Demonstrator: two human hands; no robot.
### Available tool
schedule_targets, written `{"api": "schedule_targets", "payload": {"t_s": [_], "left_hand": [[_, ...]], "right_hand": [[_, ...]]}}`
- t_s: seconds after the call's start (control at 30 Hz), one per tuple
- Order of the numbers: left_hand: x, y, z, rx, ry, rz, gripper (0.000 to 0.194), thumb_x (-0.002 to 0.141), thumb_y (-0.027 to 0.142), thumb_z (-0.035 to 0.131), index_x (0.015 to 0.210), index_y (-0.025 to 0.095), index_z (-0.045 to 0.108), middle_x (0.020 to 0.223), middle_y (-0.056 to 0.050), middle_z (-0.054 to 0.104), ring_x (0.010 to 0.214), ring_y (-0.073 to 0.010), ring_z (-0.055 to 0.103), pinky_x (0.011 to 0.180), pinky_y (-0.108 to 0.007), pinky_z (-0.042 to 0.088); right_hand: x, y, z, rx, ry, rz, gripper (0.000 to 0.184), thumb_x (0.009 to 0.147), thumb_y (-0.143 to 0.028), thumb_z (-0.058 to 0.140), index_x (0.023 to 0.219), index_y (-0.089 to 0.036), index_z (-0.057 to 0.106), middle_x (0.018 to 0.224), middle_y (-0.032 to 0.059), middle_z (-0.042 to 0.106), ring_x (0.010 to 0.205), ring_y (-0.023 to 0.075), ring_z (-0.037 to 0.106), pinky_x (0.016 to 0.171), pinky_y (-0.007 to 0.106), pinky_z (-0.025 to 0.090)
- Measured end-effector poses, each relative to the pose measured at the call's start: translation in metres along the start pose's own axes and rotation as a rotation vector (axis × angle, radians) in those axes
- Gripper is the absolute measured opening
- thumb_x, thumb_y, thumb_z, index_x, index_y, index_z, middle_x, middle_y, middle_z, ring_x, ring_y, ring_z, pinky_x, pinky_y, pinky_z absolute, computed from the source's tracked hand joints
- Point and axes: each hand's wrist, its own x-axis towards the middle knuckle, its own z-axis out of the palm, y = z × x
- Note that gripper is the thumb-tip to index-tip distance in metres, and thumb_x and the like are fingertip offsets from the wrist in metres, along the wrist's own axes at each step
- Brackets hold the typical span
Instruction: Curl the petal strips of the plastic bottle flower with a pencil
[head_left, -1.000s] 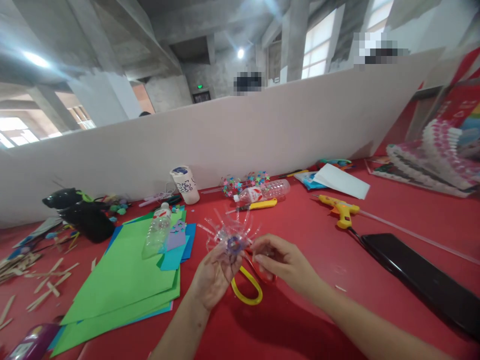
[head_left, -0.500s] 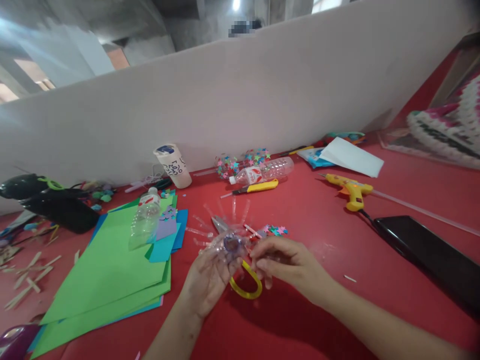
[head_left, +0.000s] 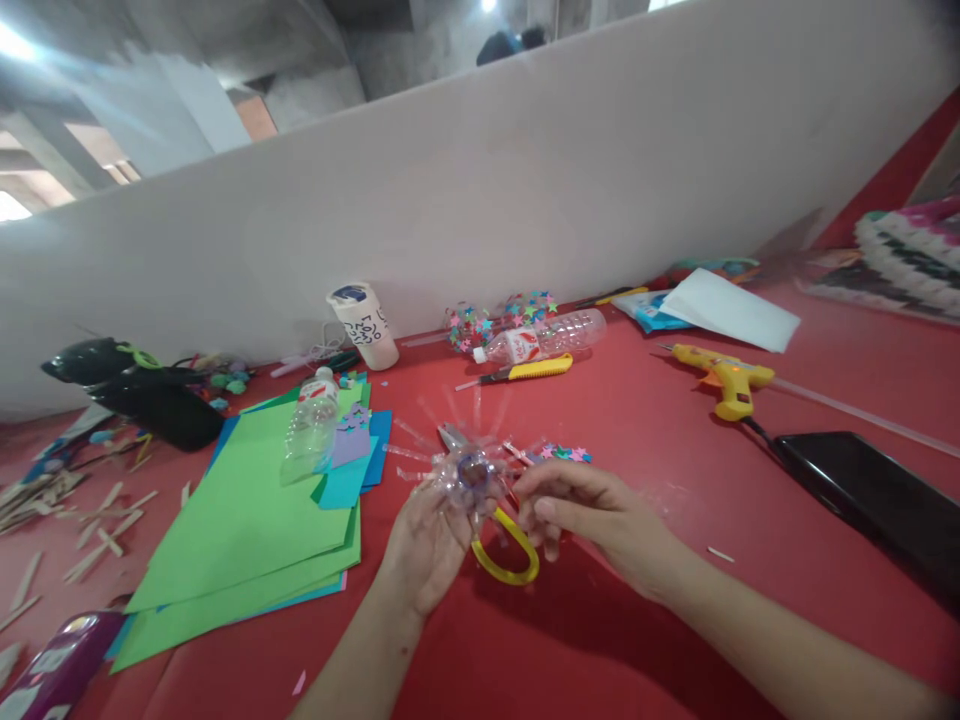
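My left hand is closed around a clear plastic bottle piece, whose mouth faces me and whose cut strips fan outward. On its right side my right hand has its fingers bent together at the strips; whether a strip is pinched between them is hard to see. Beneath the piece lie scissors with a yellow handle, their blades partly hidden. Star sequins lie just behind my right hand. Further back rest a yellow utility knife and a clear bottle on its side.
Green sheets with another clear bottle on top lie to the left, near wooden sticks and a black bottle. A patterned cup stands by the white partition. On the right are a yellow glue gun and a black case.
The view has shifted slightly left, so everything appears further right. The bottle piece has turned a little in my left hand, its mouth more toward me. Both hands stay close to it.
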Motion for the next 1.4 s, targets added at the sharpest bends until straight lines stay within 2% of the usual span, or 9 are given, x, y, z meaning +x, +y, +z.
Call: {"api": "schedule_targets", "payload": {"t_s": [0.13,0.27,0.47,0.67,0.8,1.1,1.3,1.4], "left_hand": [[-0.0007,0.0005,0.0019,-0.001,-0.003,0.004,0.031,0.079,0.012,0.044,0.107,0.017,0.057,0.094,-0.007,0.066,0.085,-0.0169,0.061,0.081,-0.031,0.046],[-0.0007,-0.0001,0.0027,-0.032,-0.027,0.004,0.033,0.08,0.013,0.042,0.109,0.018,0.056,0.091,-0.006,0.067,0.084,-0.0167,0.061,0.081,-0.032,0.046],[-0.0011,-0.0007,0.0015,-0.06,0.0,0.008,0.034,0.08,0.012,0.041,0.11,0.019,0.055,0.086,-0.005,0.068,0.083,-0.0156,0.062,0.079,-0.029,0.047],[-0.0019,-0.0016,0.0018,-0.046,0.026,-0.003,0.035,0.078,0.012,0.046,0.11,0.019,0.056,0.087,-0.004,0.068,0.08,-0.0151,0.062,0.075,-0.027,0.047],[-0.0024,-0.0012,0.0049,-0.044,0.025,-0.025,0.031,0.078,0.012,0.046,0.106,0.018,0.059,0.085,-0.005,0.069,0.077,-0.0141,0.063,0.07,-0.024,0.048],[-0.0005,-0.0011,0.0057,-0.006,0.048,-0.037,0.026,0.078,0.012,0.045,0.098,0.015,0.062,0.093,-0.006,0.067,0.081,-0.0163,0.062,0.071,-0.027,0.049],[-0.0005,-0.0025,0.0058,-0.015,0.046,-0.045,0.02,0.077,0.014,0.047,0.089,0.015,0.064,0.089,-0.005,0.068,0.079,-0.0143,0.062,0.071,-0.025,0.048],[-0.0003,-0.0028,0.007,-0.014,0.058,-0.045,0.022,0.077,0.013,0.047,0.093,0.015,0.063,0.091,-0.006,0.068,0.081,-0.0149,0.062,0.072,-0.025,0.049]], "right_hand": [[0.0001,-0.0021,0.0002,0.052,-0.019,-0.025,0.009,0.073,-0.02,0.061,0.083,-0.018,0.061,0.07,0.0008,0.062,0.058,0.0108,0.058,0.051,0.023,0.05],[-0.0002,-0.0009,-0.0011,0.095,-0.064,-0.088,0.008,0.077,-0.017,0.058,0.084,-0.016,0.06,0.073,0.003,0.063,0.062,0.011,0.06,0.053,0.022,0.051],[-0.0003,0.0015,0.0001,0.147,-0.07,-0.044,0.007,0.079,-0.018,0.058,0.086,-0.016,0.058,0.072,0.0029,0.064,0.063,0.0117,0.062,0.053,0.023,0.051],[0.0005,0.0006,0.0013,0.06,-0.013,-0.055,0.007,0.073,-0.018,0.064,0.076,-0.015,0.059,0.064,-0.0012,0.061,0.054,0.0067,0.055,0.054,0.02,0.047],[0.0011,0.0015,-0.0028,0.011,0.031,-0.067,0.005,0.073,-0.019,0.064,0.074,-0.016,0.06,0.059,-0.0027,0.058,0.054,0.007,0.054,0.055,0.02,0.045],[0.0023,-0.0006,-0.0063,-0.021,-0.014,-0.086,0.006,0.074,-0.018,0.063,0.079,-0.016,0.062,0.062,-0.0015,0.059,0.055,0.008,0.055,0.055,0.022,0.046],[0.002,-0.0019,-0.007,-0.04,-0.04,-0.088,0.004,0.075,-0.017,0.061,0.079,-0.016,0.062,0.063,-0.0009,0.059,0.056,0.0085,0.055,0.056,0.022,0.046],[0.0017,-0.0037,-0.0066,-0.022,-0.046,-0.087,0.003,0.074,-0.017,0.062,0.076,-0.015,0.061,0.061,-0.0008,0.059,0.057,0.0092,0.056,0.057,0.024,0.047]]}}
